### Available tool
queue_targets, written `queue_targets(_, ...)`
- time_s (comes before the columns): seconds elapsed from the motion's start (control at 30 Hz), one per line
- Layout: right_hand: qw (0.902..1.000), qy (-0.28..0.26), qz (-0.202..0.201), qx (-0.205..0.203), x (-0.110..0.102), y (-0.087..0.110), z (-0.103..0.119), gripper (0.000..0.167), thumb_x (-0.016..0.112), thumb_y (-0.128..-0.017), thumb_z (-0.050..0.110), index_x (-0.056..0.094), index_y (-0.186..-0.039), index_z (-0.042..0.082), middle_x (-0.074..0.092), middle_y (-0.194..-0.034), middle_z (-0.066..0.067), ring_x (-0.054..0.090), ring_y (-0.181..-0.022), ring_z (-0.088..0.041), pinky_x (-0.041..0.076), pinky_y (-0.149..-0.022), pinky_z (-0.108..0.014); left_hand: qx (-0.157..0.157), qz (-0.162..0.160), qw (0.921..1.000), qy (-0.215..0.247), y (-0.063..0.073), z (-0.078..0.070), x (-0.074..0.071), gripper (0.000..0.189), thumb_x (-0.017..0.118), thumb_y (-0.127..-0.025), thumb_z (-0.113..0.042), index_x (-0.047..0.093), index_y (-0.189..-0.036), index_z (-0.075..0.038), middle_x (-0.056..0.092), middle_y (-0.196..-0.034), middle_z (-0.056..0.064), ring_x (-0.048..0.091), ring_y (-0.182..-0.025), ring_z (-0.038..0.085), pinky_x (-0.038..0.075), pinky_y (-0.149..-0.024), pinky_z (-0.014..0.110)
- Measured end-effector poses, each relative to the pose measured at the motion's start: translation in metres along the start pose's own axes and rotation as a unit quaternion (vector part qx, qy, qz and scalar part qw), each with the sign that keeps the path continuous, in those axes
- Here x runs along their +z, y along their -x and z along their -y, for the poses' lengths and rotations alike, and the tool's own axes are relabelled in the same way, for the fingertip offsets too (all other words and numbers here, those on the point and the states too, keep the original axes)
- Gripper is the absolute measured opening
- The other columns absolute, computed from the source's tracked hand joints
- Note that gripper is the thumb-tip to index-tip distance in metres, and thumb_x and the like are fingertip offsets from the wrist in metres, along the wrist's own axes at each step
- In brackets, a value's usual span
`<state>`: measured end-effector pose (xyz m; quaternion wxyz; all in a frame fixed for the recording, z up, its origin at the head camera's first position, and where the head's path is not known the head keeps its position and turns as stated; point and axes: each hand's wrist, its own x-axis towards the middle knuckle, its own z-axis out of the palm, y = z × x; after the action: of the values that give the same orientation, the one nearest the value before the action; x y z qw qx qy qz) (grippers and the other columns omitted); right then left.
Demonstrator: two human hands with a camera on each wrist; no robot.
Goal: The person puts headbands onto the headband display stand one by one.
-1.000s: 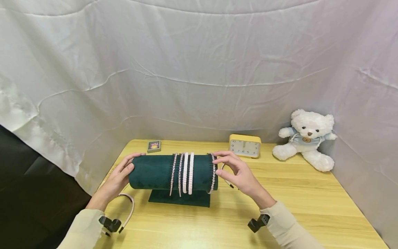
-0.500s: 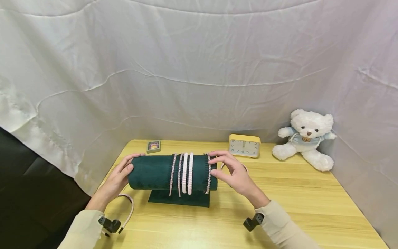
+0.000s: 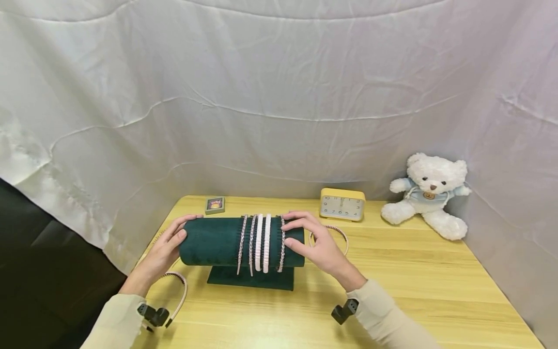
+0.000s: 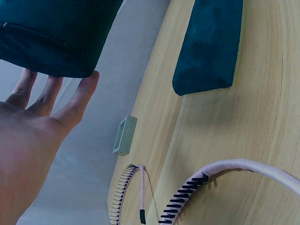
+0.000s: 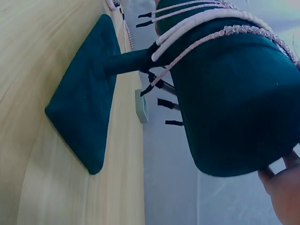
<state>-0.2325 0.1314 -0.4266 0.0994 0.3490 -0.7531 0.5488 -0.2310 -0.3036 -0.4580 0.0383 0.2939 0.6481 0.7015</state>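
Observation:
A dark green velvet roll stand [image 3: 209,242] carries several headbands. Two slim braided headbands [image 3: 241,242] and two smooth pale pink headbands [image 3: 267,247] sit close together near its middle. To their right is another braided headband [image 3: 282,252], which my right hand [image 3: 320,247] holds by thumb and fingertips over the roll's front and top. My left hand [image 3: 162,249] grips the roll's left end, thumb in front and fingers behind. In the left wrist view, that hand's fingertips meet the roll's end rim. The right wrist view shows dark headband tips hanging below the roll.
One pink headband [image 3: 185,291] lies on the wooden table [image 3: 392,271] by my left wrist; another headband [image 3: 344,237] lies behind my right hand. At the back stand a small grey-green box [image 3: 215,205], a yellow clock [image 3: 342,204] and a white teddy bear [image 3: 429,194]. A pale curtain [image 3: 279,97] hangs behind.
My right hand has slid the rightmost braided headband left along the roll, from its right end toward the other headbands. The left hand and the stand have stayed nearly still.

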Motion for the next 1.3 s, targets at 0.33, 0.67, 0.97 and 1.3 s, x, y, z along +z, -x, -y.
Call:
queue_targets(0.33, 1.0000, 0.000, -0.009, 0.000, 0.011, -0.005, 0.002, 0.028, 0.080, -0.100, 0.011, 0.078, -0.124, 0.025, 0.061, -0.152, 0.000, 0.045, -0.155, -0.027, 0.043, -0.125, -0.047, -0.003, -0.005, 1.0000, -0.007, 0.000, 0.000, 0.001, 0.048, 0.030, -0.121, -0.011, 0.033, -0.168, -0.006, 0.049, -0.166, -0.009, 0.056, -0.145, 0.005, 0.055, -0.109, 0.024)
queue_targets(0.67, 0.9998, -0.008, -0.016, -0.012, 0.014, -0.007, 0.001, 0.028, 0.080, -0.099, 0.008, 0.078, -0.124, 0.023, 0.062, -0.151, -0.004, 0.045, -0.154, -0.033, 0.044, -0.125, -0.044, 0.005, -0.001, 1.0000, -0.006, 0.000, 0.000, -0.001, 0.048, 0.030, -0.121, -0.011, 0.032, -0.169, -0.007, 0.046, -0.170, -0.005, 0.056, -0.145, 0.006, 0.054, -0.109, 0.023)
queue_targets(0.97, 0.9991, -0.029, -0.020, -0.023, -0.002, -0.003, -0.009, 0.031, 0.074, -0.102, 0.002, 0.075, -0.131, 0.014, 0.061, -0.153, -0.011, 0.052, -0.147, -0.026, 0.044, -0.119, -0.029, 0.001, -0.004, 1.0000, -0.008, 0.000, 0.001, -0.001, 0.048, 0.030, -0.121, -0.011, 0.032, -0.169, -0.005, 0.048, -0.168, -0.008, 0.056, -0.145, 0.005, 0.054, -0.109, 0.023)
queue_targets(1.3, 0.9977, -0.063, -0.025, -0.008, -0.032, 0.006, -0.024, 0.028, 0.066, -0.106, -0.003, 0.071, -0.133, 0.002, 0.062, -0.146, -0.021, 0.059, -0.139, -0.013, 0.047, -0.120, -0.026, -0.003, -0.001, 0.9999, -0.010, 0.001, 0.001, -0.001, 0.049, 0.029, -0.121, -0.010, 0.031, -0.169, -0.007, 0.047, -0.169, -0.008, 0.055, -0.145, 0.006, 0.055, -0.109, 0.024)
